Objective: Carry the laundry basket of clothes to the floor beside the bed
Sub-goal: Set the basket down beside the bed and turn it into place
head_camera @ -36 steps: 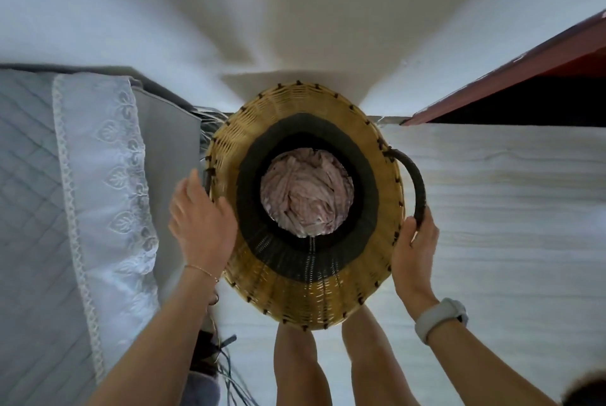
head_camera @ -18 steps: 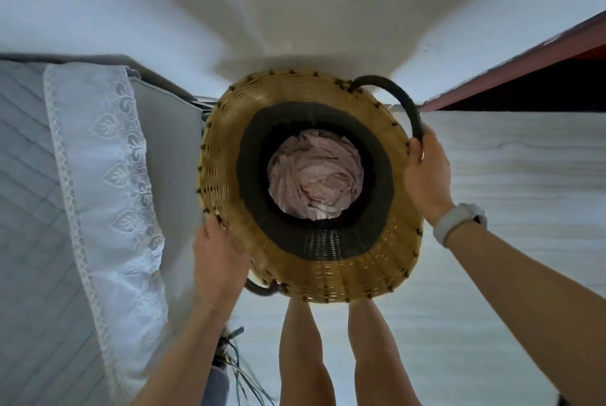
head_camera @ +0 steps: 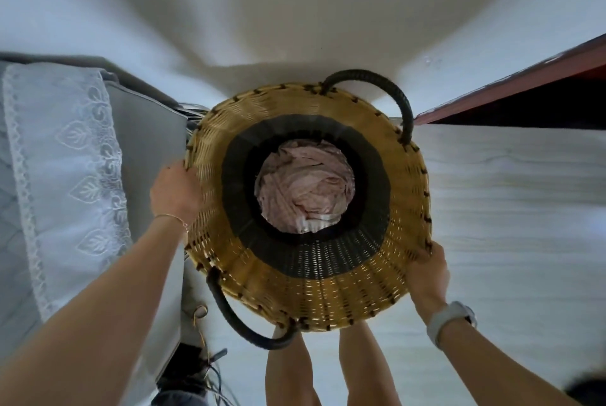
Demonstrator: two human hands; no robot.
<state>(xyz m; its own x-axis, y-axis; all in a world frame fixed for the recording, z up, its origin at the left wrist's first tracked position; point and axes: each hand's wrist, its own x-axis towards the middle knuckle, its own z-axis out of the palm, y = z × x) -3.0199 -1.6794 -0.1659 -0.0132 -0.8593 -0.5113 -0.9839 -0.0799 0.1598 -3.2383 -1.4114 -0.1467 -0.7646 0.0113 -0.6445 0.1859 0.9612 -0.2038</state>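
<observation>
I look straight down into a round wicker laundry basket (head_camera: 403, 196), tan with a black inner band and two black handles. Pale pink clothes (head_camera: 305, 184) lie bunched at its bottom. My left hand (head_camera: 175, 192) grips the basket's left rim, next to the bed. My right hand (head_camera: 426, 271) holds the rim at the lower right, fingers curled over the edge. Neither hand is on a handle; one handle (head_camera: 377, 91) points to the far right, the other (head_camera: 242, 320) to the near left. The basket stands close beside the bed (head_camera: 144, 156), above my legs.
The bed's grey side and a white lace-edged cover (head_camera: 65, 169) fill the left. Cables (head_camera: 203, 369) lie on the floor by the bed's base. A white wall (head_camera: 295, 12) is just ahead. A dark red wooden edge (head_camera: 511, 84) runs at the upper right. Pale wood-grain floor (head_camera: 511, 209) spreads right.
The basket has turned, so its handles moved away from my hands. My right hand left the handle and now grips the lower right rim. My left hand shifted up along the left rim.
</observation>
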